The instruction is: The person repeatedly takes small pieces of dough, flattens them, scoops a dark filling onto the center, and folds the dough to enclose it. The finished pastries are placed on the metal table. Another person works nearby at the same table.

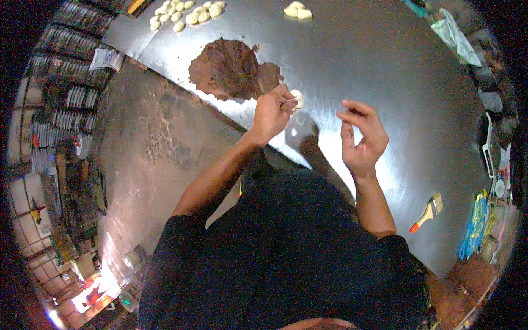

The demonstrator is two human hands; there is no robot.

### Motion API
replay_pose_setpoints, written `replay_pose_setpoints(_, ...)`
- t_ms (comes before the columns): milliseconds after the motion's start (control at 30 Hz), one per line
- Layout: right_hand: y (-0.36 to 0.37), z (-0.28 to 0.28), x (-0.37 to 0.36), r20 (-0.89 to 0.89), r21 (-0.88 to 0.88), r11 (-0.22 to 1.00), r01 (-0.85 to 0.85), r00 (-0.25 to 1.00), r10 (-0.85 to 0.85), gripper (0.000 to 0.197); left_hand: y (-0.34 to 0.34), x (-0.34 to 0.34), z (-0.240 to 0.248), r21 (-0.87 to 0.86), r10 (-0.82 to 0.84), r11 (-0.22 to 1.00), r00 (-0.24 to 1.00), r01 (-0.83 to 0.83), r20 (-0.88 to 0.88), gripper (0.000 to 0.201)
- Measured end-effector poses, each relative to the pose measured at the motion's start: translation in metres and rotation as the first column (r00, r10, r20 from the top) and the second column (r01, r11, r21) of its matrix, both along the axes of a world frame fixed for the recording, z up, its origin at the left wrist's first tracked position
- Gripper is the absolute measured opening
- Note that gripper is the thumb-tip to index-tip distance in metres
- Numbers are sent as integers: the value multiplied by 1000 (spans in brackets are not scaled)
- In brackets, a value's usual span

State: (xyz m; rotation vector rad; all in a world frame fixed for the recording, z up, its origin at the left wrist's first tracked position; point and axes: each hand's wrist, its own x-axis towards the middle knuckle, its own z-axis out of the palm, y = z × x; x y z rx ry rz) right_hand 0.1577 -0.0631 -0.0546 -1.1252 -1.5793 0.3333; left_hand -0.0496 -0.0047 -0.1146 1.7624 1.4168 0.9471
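My left hand [270, 114] is closed, its fingertips pinching a small pale piece of dough [297, 99] low over the metal table. Right beside it lies a big mound of dark brown paste [228, 66], with a smaller lump reaching toward my knuckles. To the right, my right hand [364, 137] is raised above the shiny surface, thumb and fingers apart and nothing between them. Farther off, several pale dough pieces [190, 14] are gathered at the far left. A few more dough pieces [297, 10] sit at the far middle.
A flat brush [429, 212] with a red-tipped handle lies near my right elbow on the metal table [440, 121]. Blue plastic packaging [476, 225] and a pale plastic bag [455, 37] line the right edge. Stacked trays [82, 98] stand at far left beyond the floor.
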Motion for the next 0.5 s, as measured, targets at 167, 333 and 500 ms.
replay_pose_setpoints(167, 5, -24, -6, -69, -162, 982, -100, 994, 89, 25, -13, 4, -107, -639, -87, 725, 954, 258, 286, 9)
replay_pose_setpoints(333, 22, -39, -36, -90, -183, 960, -214, 976, 200, 23, 0, -5, -179, -182, -136, 982, 880, 57, -455, 32)
replay_pose_setpoints(500, 67, -16, -39, 104, 22, 945, -328, 940, 324, 41, 3, 6, -186, -53, 63, 996, 981, -74, -186, 47)
